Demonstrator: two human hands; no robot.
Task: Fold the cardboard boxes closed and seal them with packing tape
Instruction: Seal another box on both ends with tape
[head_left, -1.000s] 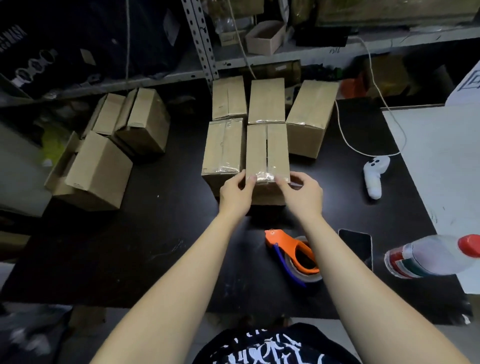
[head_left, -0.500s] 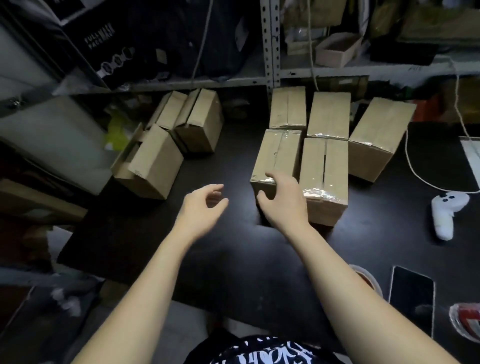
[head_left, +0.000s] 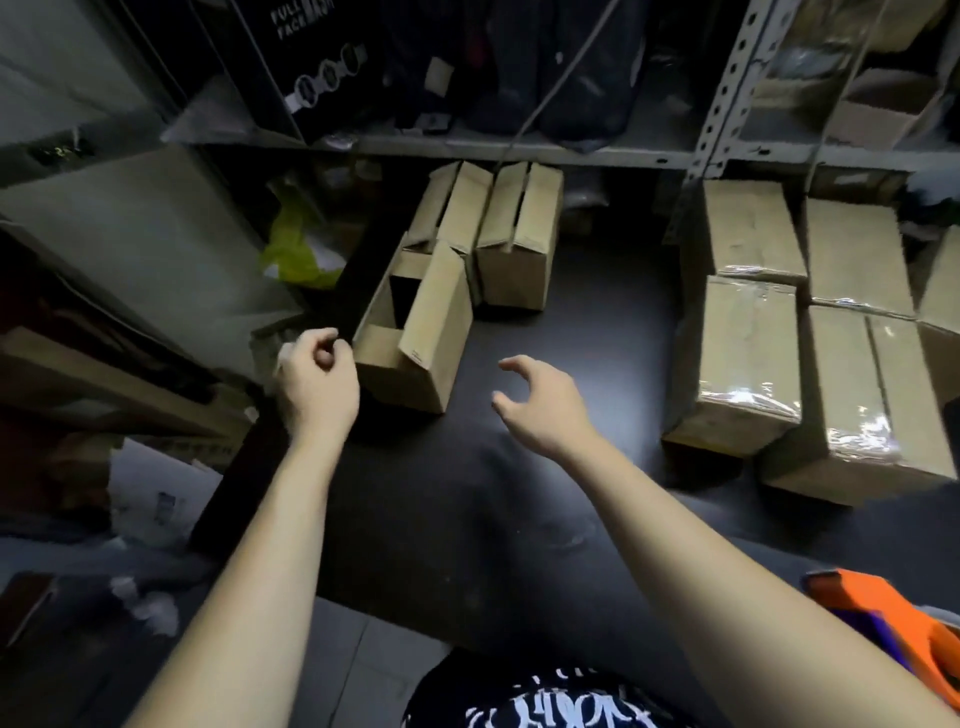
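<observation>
My left hand (head_left: 317, 384) has its fingers curled in on nothing, just beside the near left corner of an unsealed box (head_left: 431, 332) whose flaps stand open. My right hand (head_left: 545, 408) hangs spread and empty over the black table (head_left: 571, 312), to the right of that box. Further right sit the taped boxes (head_left: 748, 364), and the orange tape dispenser (head_left: 883, 608) lies near right. I judge I am fetching the next box: I need to take hold of it, draw it near and fold its flaps.

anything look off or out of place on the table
The nearest untaped cardboard box lies askew, flaps hanging open onto a dark inside, unlike the taped boxes lined up at right. Nothing looks spilled or damaged.
</observation>
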